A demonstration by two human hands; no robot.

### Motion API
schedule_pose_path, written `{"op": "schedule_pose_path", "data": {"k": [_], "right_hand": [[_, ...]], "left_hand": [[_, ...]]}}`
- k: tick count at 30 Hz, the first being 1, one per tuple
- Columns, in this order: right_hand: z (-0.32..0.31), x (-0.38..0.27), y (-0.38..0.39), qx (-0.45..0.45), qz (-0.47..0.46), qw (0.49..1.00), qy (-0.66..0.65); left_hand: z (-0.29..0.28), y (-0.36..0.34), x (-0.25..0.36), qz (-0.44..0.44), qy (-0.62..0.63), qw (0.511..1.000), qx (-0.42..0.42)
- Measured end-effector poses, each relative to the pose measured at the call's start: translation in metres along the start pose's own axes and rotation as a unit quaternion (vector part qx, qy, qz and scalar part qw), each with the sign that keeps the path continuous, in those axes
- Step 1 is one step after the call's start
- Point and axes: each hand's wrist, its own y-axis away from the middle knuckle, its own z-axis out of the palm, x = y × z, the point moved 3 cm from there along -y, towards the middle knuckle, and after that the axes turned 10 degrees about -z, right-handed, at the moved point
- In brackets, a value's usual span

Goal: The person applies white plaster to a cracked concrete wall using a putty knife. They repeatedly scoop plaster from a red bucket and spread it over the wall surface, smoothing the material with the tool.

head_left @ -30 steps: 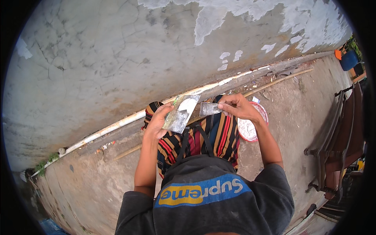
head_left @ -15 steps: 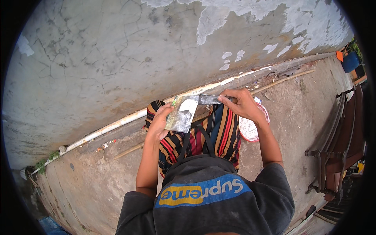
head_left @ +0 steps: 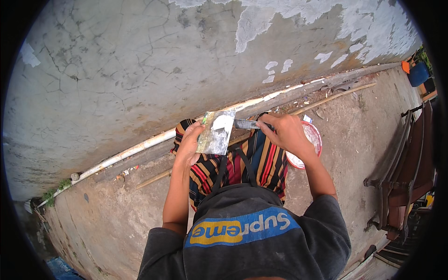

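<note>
My left hand (head_left: 188,145) grips the left edge of a flat rectangular plate (head_left: 213,143), smeared grey. A blob of white putty (head_left: 222,122) lies on the plate's upper part. In my right hand (head_left: 290,133) is a putty knife (head_left: 245,124), its fingers closed round the dark handle. The blade points left, its tip close beside the plate's right edge; whether they touch, I cannot tell. Partly behind my right wrist, a round tub (head_left: 319,138) with a red rim and white stuff inside stands on the ground.
A cracked grey wall (head_left: 130,70) with white patches rises ahead. Along its foot runs a white pipe (head_left: 135,148), with a wooden pole (head_left: 331,98) on the concrete floor (head_left: 126,205). At right stands a dark brown bench (head_left: 396,182); a blue container (head_left: 417,74) is farther off.
My right hand has come slightly down and nearer to me with the putty knife, covering more of the tub. The plate has shifted up slightly in my left hand.
</note>
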Motion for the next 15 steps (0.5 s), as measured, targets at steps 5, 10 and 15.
{"op": "schedule_pose_path", "data": {"k": [5,10,15], "right_hand": [[0.004,0.004,0.007,0.020,0.025,0.998,-0.061],[-0.008,-0.002,0.003,0.053,0.024,0.997,-0.048],[-0.002,0.003,0.002,0.019,-0.032,0.992,0.121]], "left_hand": [[0.014,0.010,0.005,0.013,0.010,0.998,0.066],[0.007,0.005,0.004,0.026,0.000,0.998,0.052],[0.006,0.002,0.003,0.186,-0.183,0.954,0.150]]}}
